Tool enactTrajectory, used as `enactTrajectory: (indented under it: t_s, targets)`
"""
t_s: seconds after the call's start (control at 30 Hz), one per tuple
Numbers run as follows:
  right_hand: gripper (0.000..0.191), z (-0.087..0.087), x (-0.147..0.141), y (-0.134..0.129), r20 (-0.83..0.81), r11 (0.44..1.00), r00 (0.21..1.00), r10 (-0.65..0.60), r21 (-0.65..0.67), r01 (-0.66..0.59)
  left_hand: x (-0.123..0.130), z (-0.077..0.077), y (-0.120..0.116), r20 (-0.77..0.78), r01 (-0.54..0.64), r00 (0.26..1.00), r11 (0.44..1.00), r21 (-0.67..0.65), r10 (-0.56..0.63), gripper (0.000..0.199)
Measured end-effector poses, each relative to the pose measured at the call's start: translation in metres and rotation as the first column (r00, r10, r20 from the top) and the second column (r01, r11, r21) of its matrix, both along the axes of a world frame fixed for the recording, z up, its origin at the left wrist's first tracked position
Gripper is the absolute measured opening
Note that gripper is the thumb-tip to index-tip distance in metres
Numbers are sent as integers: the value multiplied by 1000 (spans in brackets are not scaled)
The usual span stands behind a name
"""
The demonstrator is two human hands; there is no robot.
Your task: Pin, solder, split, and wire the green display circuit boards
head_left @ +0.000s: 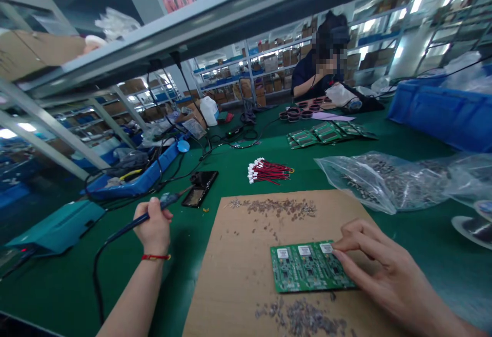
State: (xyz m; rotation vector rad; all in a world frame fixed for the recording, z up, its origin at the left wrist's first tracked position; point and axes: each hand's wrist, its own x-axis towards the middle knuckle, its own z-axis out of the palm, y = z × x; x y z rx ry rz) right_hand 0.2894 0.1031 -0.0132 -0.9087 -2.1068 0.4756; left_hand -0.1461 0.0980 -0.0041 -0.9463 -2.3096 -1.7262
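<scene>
My left hand [155, 228] grips the dark handle of a soldering iron [169, 200], whose tip points right toward a black stand [200, 188]; its cable loops down past my wrist. My right hand [378, 270] rests on the right end of a green circuit board [309, 266], fingertips pinching at its top right corner. The board lies flat on a brown cardboard sheet [238, 265]. Small grey metal parts are scattered on the cardboard above [282, 206] and below [303, 319] the board.
A bundle of red wires [269, 171] lies behind the cardboard. Clear bags of small parts [384, 178] sit to the right, more green boards [326, 133] farther back, blue bins [442, 108] at far right. A teal soldering station [57, 226] stands at left. Another person [323, 70] works across the table.
</scene>
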Motion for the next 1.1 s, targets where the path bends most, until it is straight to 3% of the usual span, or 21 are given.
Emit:
enactTrajectory:
  t_s: [0.1, 0.2, 0.43, 0.57, 0.7, 0.8, 0.83, 0.93, 1.0, 1.03, 1.1]
  targets:
    - [1, -1, 1, -1, 7, 995, 1000, -30, 90, 29, 3, -14, -19, 109, 158, 983, 984, -80, -148, 31]
    - [2, 2, 1, -3, -1, 993, 1000, -17, 116, 17, 7, -18, -34, 161, 261, 958, 955, -139, -238, 33]
    - [12, 5, -1, -4, -41, 998, 999, 19, 64, -17, 15, 0, -42, -14, 300, 949, 915, -268, -316, 38]
    - [15, 2, -1, -6, -83, 999, 996, 36, -29, -38, 22, 13, -47, -16, 354, 927, 888, -294, -375, 32]
    - [13, 0, 1, -9, -131, 991, 990, 53, -111, -68, 40, 19, -77, 108, 294, 954, 947, -133, -281, 28]
    - [11, -3, 0, -10, -169, 975, 984, 56, -204, -90, 63, 19, -102, 290, 307, 908, 951, 29, -301, 27]
    - [11, -3, -1, -10, -185, 965, 981, 56, -241, -101, 72, 18, -109, 384, 300, 870, 950, 86, -309, 27]
    - [10, -1, -6, -12, -245, 932, 968, 52, -337, -136, 96, 12, -123, 687, 195, 660, 952, 237, -306, 27]
    - [11, 6, -10, -15, -279, 915, 960, 40, -376, -147, 109, 5, -129, 762, 160, 566, 949, 272, -314, 27]
    - [12, 10, -12, -17, -284, 907, 958, 33, -394, -148, 115, 0, -131, 759, 166, 562, 943, 288, -330, 29]
    - [14, 20, -18, -23, -281, 890, 960, 22, -432, -147, 126, -10, -135, 651, 212, 672, 934, 287, -353, 34]
